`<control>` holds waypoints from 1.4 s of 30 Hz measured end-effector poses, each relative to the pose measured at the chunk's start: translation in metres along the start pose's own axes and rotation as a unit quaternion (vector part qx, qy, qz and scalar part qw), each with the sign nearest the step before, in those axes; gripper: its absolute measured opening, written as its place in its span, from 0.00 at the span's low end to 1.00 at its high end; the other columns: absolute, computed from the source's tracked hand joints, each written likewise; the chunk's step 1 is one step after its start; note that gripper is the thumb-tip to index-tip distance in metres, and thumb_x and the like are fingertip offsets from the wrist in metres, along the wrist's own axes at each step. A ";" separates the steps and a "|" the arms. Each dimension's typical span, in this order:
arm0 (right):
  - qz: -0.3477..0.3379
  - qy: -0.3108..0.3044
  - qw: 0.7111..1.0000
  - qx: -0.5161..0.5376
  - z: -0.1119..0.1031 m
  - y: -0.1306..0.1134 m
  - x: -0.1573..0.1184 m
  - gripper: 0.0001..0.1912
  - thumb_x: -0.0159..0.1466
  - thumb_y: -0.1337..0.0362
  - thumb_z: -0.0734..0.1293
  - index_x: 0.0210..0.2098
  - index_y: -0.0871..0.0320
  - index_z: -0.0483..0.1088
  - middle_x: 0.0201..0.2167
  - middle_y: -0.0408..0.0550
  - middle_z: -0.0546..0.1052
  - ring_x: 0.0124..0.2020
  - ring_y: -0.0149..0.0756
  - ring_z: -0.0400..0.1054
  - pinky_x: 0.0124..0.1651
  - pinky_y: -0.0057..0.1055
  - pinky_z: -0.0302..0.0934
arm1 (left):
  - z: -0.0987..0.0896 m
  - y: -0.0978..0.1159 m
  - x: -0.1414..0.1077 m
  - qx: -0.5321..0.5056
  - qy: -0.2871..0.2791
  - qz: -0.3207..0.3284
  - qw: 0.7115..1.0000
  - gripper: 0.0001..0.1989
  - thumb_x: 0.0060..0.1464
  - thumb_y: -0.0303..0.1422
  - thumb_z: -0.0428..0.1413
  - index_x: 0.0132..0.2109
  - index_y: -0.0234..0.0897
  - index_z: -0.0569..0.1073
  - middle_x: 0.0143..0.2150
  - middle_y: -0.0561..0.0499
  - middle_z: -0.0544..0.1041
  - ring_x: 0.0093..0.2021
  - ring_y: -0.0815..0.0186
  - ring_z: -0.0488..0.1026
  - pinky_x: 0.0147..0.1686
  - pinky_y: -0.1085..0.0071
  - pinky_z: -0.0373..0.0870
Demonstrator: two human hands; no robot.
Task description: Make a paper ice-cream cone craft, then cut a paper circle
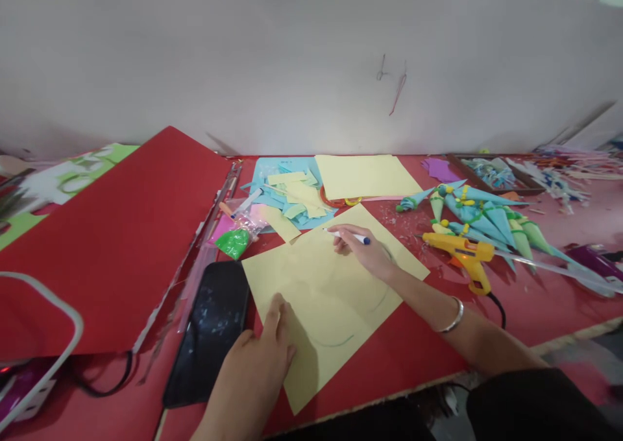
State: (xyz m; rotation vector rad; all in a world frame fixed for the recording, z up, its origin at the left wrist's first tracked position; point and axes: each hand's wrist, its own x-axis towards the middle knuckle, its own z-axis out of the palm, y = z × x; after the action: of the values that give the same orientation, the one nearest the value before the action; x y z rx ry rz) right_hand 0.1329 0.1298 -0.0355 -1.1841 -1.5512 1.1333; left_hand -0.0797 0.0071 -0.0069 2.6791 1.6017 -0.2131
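A yellow paper sheet (335, 292) lies at an angle on the red table, with faint dark curved lines drawn near its lower edge and right side. My right hand (360, 246) grips a white marker (350, 236) with a blue end, its tip over the upper part of the sheet. On the sheet's left edge rests my left hand (257, 363), fingers extended, holding nothing. Just left of the sheet lies a black phone (209, 331), partly behind my left hand.
A yellow glue gun (462, 253) and blue and green paper cones (487, 217) lie right. Behind are paper scraps (296, 198) and stacked yellow sheets (367, 176). A large red board (121, 253) covers the left; a green packet (232, 241) sits above the phone.
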 end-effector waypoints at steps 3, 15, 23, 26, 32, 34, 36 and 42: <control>0.024 0.005 0.999 0.027 0.009 -0.002 0.002 0.14 0.59 0.58 0.58 0.32 0.59 0.71 0.24 0.42 0.69 0.23 0.26 0.64 0.28 0.25 0.61 | -0.002 0.005 -0.003 0.050 -0.015 -0.010 0.999 0.21 0.54 0.22 0.44 0.52 0.38 0.70 0.59 0.37 0.65 0.32 0.63 0.76 0.31 0.66 0.72; 0.035 0.072 0.997 0.008 0.014 -0.002 0.005 0.06 0.57 0.60 0.58 0.27 0.55 0.60 0.21 0.37 0.66 0.17 0.25 0.60 0.22 0.24 0.56 | -0.001 0.007 -0.008 0.071 -0.022 -0.037 0.997 0.20 0.55 0.22 0.42 0.49 0.35 0.73 0.57 0.37 0.66 0.26 0.65 0.75 0.30 0.65 0.71; 0.010 0.028 0.999 -0.022 0.016 -0.004 0.001 0.07 0.57 0.59 0.59 0.27 0.55 0.61 0.22 0.39 0.67 0.21 0.28 0.59 0.22 0.24 0.53 | -0.009 0.005 -0.006 0.087 -0.053 -0.022 0.995 0.19 0.55 0.22 0.42 0.46 0.35 0.74 0.57 0.37 0.66 0.27 0.65 0.75 0.30 0.66 0.71; 0.004 0.003 1.000 -0.028 0.019 -0.008 -0.004 0.07 0.58 0.60 0.59 0.26 0.56 0.62 0.22 0.40 0.68 0.22 0.28 0.60 0.23 0.24 0.52 | -0.009 0.004 -0.006 0.071 -0.044 -0.022 0.996 0.20 0.54 0.21 0.42 0.47 0.36 0.74 0.57 0.37 0.66 0.28 0.63 0.76 0.31 0.65 0.71; -0.015 -0.085 0.996 -0.006 0.027 -0.015 -0.017 0.07 0.59 0.61 0.59 0.28 0.56 0.63 0.23 0.40 0.68 0.22 0.27 0.58 0.24 0.24 0.51 | -0.008 0.002 -0.008 0.060 -0.024 -0.023 0.998 0.20 0.53 0.21 0.43 0.48 0.36 0.73 0.58 0.38 0.66 0.26 0.64 0.75 0.30 0.65 0.72; -0.014 -0.114 0.993 -0.002 0.029 -0.020 -0.022 0.06 0.59 0.63 0.59 0.29 0.57 0.64 0.23 0.40 0.68 0.22 0.27 0.57 0.23 0.23 0.50 | -0.008 0.001 -0.008 0.061 -0.030 -0.019 0.997 0.20 0.53 0.21 0.44 0.48 0.37 0.73 0.58 0.38 0.66 0.27 0.64 0.76 0.31 0.65 0.72; -0.003 -0.143 0.990 -0.001 0.029 -0.024 -0.028 0.05 0.59 0.64 0.59 0.29 0.57 0.65 0.24 0.41 0.69 0.22 0.26 0.57 0.23 0.23 0.49 | -0.009 0.000 -0.007 0.060 -0.037 -0.022 0.997 0.20 0.54 0.21 0.43 0.48 0.37 0.73 0.58 0.38 0.65 0.27 0.65 0.76 0.32 0.65 0.72; 0.075 -0.228 0.970 0.020 0.027 -0.032 -0.037 0.03 0.56 0.68 0.62 0.27 0.59 0.67 0.23 0.41 0.71 0.21 0.25 0.59 0.23 0.21 0.51 | -0.015 0.000 -0.006 0.047 -0.064 -0.018 0.997 0.21 0.55 0.22 0.42 0.50 0.38 0.71 0.58 0.39 0.65 0.31 0.64 0.76 0.35 0.66 0.71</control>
State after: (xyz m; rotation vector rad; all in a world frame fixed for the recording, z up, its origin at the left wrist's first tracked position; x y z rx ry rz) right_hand 0.1076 0.0853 -0.0137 -1.0749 -1.7862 1.6170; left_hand -0.0807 0.0034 0.0082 2.6431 1.6422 -0.4618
